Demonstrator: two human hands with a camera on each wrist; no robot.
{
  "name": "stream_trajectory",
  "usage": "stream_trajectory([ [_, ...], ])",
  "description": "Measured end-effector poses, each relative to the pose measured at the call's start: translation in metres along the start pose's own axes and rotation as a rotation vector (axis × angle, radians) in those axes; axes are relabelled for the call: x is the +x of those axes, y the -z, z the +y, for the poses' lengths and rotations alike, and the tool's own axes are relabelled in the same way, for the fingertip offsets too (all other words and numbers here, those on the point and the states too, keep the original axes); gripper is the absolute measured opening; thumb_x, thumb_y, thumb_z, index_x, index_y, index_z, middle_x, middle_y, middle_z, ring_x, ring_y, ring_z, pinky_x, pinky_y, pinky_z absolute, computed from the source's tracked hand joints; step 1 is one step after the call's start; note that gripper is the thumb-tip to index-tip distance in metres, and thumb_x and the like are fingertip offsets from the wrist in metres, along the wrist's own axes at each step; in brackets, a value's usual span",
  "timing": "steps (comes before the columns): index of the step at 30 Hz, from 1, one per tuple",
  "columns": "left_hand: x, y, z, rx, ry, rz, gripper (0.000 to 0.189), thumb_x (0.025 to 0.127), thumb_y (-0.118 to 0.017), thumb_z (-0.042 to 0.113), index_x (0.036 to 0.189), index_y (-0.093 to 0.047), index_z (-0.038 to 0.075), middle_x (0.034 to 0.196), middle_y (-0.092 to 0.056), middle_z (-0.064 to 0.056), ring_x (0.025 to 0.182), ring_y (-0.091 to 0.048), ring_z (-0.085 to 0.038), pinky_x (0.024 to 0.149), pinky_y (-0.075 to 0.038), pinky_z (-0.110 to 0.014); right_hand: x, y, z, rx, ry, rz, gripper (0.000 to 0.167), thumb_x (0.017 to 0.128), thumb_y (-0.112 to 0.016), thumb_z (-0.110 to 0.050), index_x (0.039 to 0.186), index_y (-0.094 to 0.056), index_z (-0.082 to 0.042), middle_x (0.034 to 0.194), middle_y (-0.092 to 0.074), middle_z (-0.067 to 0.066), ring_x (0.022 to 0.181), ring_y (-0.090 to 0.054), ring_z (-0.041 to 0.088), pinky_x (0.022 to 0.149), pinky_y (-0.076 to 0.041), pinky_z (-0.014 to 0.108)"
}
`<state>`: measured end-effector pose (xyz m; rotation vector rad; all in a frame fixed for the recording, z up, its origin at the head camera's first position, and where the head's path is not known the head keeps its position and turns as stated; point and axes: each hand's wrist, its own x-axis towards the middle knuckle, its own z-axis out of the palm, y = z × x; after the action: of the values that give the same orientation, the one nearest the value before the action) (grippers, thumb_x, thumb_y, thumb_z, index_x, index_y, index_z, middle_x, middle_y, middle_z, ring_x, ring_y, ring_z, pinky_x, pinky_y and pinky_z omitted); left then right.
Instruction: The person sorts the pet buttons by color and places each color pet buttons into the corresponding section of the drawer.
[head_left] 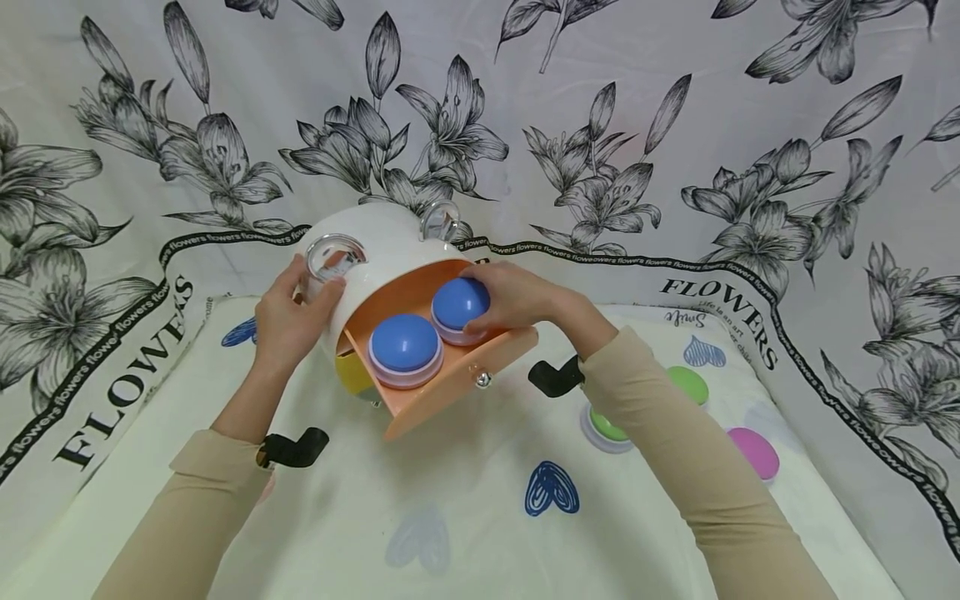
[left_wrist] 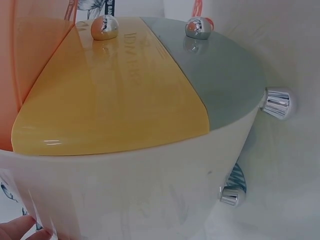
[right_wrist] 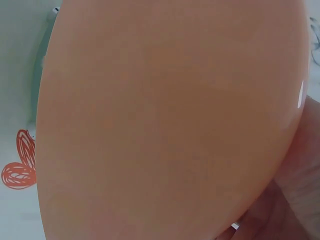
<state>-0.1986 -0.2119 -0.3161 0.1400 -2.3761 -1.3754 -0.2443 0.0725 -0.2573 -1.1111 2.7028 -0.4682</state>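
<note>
- Right grip (head_left: 516, 293), a bare hand, curls its thumb and fingers round the farther blue-domed round container with a pale lilac base (head_left: 459, 302)
- Left grip (head_left: 292, 323), also bare, holds the side of the glossy white rounded cabinet (head_left: 386, 237), its thumb near the left one of two clear round pieces (head_left: 336, 257) on top
- Below lies a cream cloth surface (head_left: 480, 529) printed with scribbled hearts, a dark blue heart (head_left: 552, 489) among them
- Behind hangs a white curtain (head_left: 517, 100) with black line-drawn lilies, a narrow black lettered band and large FLOWERS lettering
- On the right of the cloth, by the right sleeve, sit a green-domed round container with a pale base (head_left: 609, 425), a second green dome (head_left: 687, 385) and a magenta dome (head_left: 756, 454)
- The cabinet is tilted, its drawer side turned toward the person and somewhat right; whether it touches the cloth cannot be told
- Its peach-orange drawer (head_left: 450, 387) stands open, the front's long axis slanting from lower left to upper right, a silver ball knob (head_left: 482, 380) on it
- Both blue domes face upward inside the drawer, the nearer blue-domed container (head_left: 405, 350) beside the gripped one
- The left wrist view shows a yellow drawer front (left_wrist: 110, 95) next to a grey-green one (left_wrist: 220, 75), and ribbed silver feet (left_wrist: 278, 103) pointing sideways
</note>
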Motion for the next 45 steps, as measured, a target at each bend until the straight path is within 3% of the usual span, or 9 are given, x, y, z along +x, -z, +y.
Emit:
stream_trajectory([
  [11,0.001,0.000,0.000,-0.013,-0.011,0.012,0.062,0.086,-0.058,0.043,0.137,-0.045,0.010,0.148,-0.031,-0.003,0.137,-0.027,-0.020,0.106,-0.033,-0.045,0.001,0.001,0.002,-0.014,0.051,-0.026,0.068,0.080,-0.069,-0.026,0.136,-0.040,0.000,0.128,-0.052,0.012,0.115,-0.048,0.024,0.099,-0.044,0.033],
  [18,0.000,-0.001,0.001,-0.011,-0.011,0.009,0.064,0.086,-0.058,0.044,0.138,-0.043,0.010,0.148,-0.031,-0.003,0.137,-0.027,-0.020,0.106,-0.033,-0.046,0.000,0.001,0.003,-0.031,0.075,-0.032,0.068,0.081,-0.067,-0.023,0.138,-0.038,0.001,0.131,-0.051,0.013,0.117,-0.046,0.026,0.101,-0.040,0.034],
  [25,0.000,0.000,0.002,-0.013,-0.004,0.004,0.066,0.086,-0.058,0.044,0.140,-0.040,0.010,0.149,-0.029,-0.002,0.137,-0.026,-0.021,0.106,-0.033,-0.046,-0.004,0.006,0.001,0.039,0.043,0.001,0.062,0.085,-0.064,-0.026,0.138,-0.040,-0.005,0.134,-0.048,0.010,0.121,-0.045,0.024,0.103,-0.040,0.034],
  [30,-0.001,-0.001,0.002,-0.013,-0.004,0.007,0.066,0.086,-0.058,0.044,0.140,-0.040,0.011,0.149,-0.029,-0.003,0.137,-0.027,-0.021,0.105,-0.034,-0.046,-0.013,0.011,-0.004,0.116,0.002,0.094,0.054,0.087,-0.062,-0.027,0.135,-0.045,-0.009,0.133,-0.050,0.007,0.119,-0.049,0.022,0.097,-0.045,0.035],
  [41,0.000,-0.001,0.002,-0.009,-0.005,0.004,0.064,0.086,-0.058,0.045,0.139,-0.042,0.013,0.148,-0.030,-0.002,0.137,-0.027,-0.020,0.106,-0.033,-0.045,-0.034,0.003,0.000,0.237,0.065,0.349,0.036,0.089,-0.061,-0.022,0.122,-0.056,-0.008,0.119,-0.060,0.007,0.103,-0.058,0.017,0.088,-0.051,0.035],
  [45,0.000,-0.001,0.001,-0.007,0.003,0.000,0.066,0.086,-0.058,0.045,0.140,-0.040,0.013,0.149,-0.027,0.000,0.137,-0.026,-0.018,0.107,-0.033,-0.042,-0.043,-0.006,0.002,0.278,0.073,0.477,0.029,0.089,-0.061,-0.020,0.116,-0.060,-0.008,0.111,-0.063,0.003,0.098,-0.058,0.013,0.083,-0.052,0.030],
])
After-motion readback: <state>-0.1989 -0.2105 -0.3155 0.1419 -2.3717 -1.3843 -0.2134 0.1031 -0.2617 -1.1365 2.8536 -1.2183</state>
